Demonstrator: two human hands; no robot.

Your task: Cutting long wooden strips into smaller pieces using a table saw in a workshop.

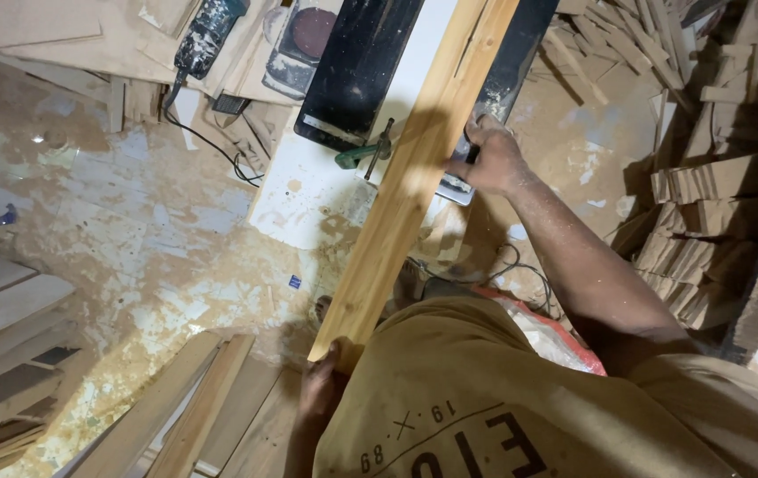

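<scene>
A long pale wooden plank (414, 168) runs from the top of the view down toward my body, lying over a white machine table (308, 190). My left hand (321, 389) grips the plank's near end, low in the view. My right hand (489, 155) is closed around a dark handle of a power tool that sits against the plank's right edge; the tool body is mostly hidden by my hand. A green clamp (365, 152) sits just left of the plank on the table.
A black machine part (357, 66) lies on the white table. A dusty power tool (206, 35) with a black cord lies at top left. Stacked wood offcuts (706, 204) fill the right; several planks (202, 407) lie at bottom left on the sawdust floor.
</scene>
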